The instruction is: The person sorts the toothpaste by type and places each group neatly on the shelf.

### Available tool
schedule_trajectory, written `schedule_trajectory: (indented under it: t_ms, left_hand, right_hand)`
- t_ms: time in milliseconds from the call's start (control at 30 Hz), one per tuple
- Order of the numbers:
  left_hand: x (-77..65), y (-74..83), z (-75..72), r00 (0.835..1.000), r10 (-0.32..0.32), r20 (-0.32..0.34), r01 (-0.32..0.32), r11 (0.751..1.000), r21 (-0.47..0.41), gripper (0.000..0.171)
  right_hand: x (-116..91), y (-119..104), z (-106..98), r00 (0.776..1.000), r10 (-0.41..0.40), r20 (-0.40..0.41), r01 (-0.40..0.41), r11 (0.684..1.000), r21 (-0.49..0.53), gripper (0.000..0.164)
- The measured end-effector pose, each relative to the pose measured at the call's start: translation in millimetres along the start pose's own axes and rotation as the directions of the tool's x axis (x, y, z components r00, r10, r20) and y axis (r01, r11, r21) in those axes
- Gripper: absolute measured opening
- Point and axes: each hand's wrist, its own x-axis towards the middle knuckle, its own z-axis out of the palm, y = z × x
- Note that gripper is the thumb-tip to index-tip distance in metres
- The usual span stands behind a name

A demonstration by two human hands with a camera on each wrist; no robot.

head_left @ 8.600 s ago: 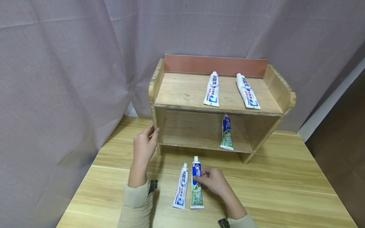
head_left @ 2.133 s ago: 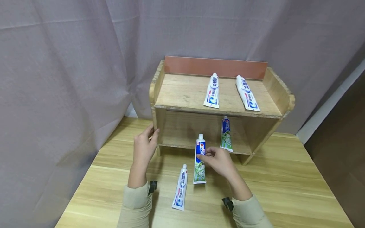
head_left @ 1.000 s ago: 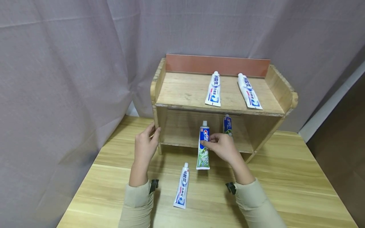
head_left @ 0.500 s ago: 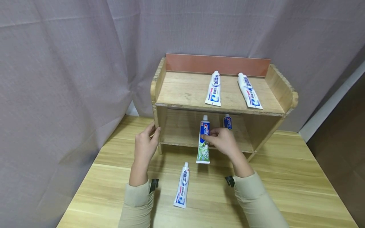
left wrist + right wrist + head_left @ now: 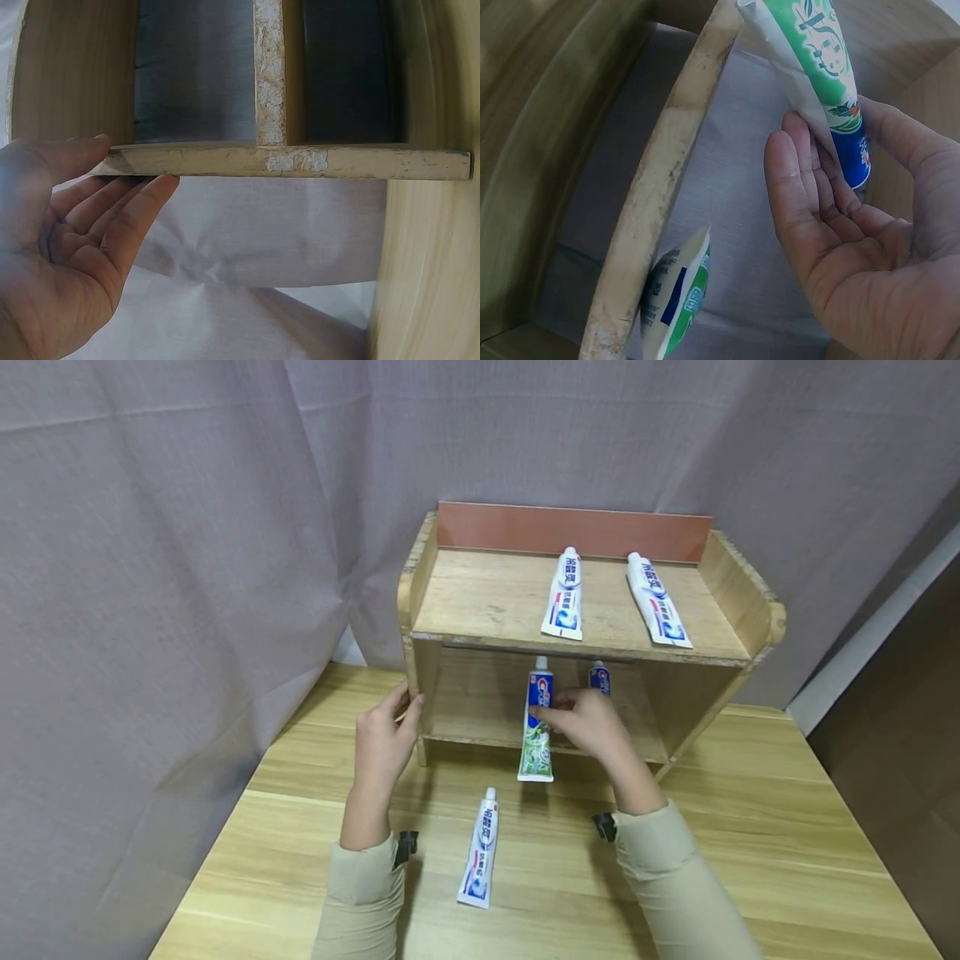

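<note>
My right hand (image 5: 588, 720) pinches a blue and green toothpaste tube (image 5: 536, 752) between thumb and fingers, cap pointing away. The tube is at the front opening of the lower compartment, its tail sticking out past the lower board's front edge. In the right wrist view the same tube (image 5: 829, 67) sits in the fingers above that edge. My left hand (image 5: 384, 737) grips the left side panel of the wooden shelf (image 5: 487, 602); the left wrist view has thumb and fingers on either side of the panel (image 5: 225, 161). A second blue and green tube (image 5: 599, 678) lies inside, partly hidden behind my right hand.
Two white toothpaste tubes (image 5: 564, 597) lie on the upper board, the other tube (image 5: 658, 602) slanting to the right. A third white tube (image 5: 478, 852) lies on the wooden table (image 5: 765, 852) in front of the shelf. A grey curtain (image 5: 225, 568) hangs behind.
The blue and green tube was lifted off the table beside the white tube and carried forward and slightly right to the lower compartment by my right hand. My left hand has stayed on the panel.
</note>
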Motion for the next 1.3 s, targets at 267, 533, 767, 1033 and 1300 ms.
schedule_trajectory:
  t_ms: [267, 533, 767, 1033, 1300]
  left_hand:
    - [0.3, -0.1, -0.2, 1.0, 0.013, -0.008, -0.013, 1.0, 0.007, 0.03]
    - [0.7, -0.7, -0.4, 1.0, 0.011, -0.008, -0.011, 1.0, 0.008, 0.03]
    - [0.5, -1.7, -0.1, 1.0, 0.014, -0.007, -0.014, 1.0, 0.006, 0.031]
    - [0.5, -0.3, -0.1, 1.0, 0.023, -0.008, -0.023, 1.0, 0.003, 0.03]
    - [0.4, -0.8, -0.1, 1.0, 0.014, -0.006, -0.014, 1.0, 0.001, 0.03]
  right_hand:
    - [4.5, -1.4, -3.2, 1.0, 0.023, 0.01, -0.023, 1.0, 0.004, 0.053]
    - [8.2, -0.6, -4.9, 1.0, 0.015, 0.012, -0.015, 1.0, 0.027, 0.048]
    - [14.8, 2.7, -4.3, 1.0, 0.02, 0.01, -0.02, 0.999, 0.038, 0.042]
    - [20.9, 3.1, -6.8, 0.999, 0.035, 0.023, -0.036, 0.998, 0.056, 0.04]
    - [25.9, 4.1, -8.2, 0.999, 0.04, 0.032, -0.042, 0.997, 0.059, 0.039]
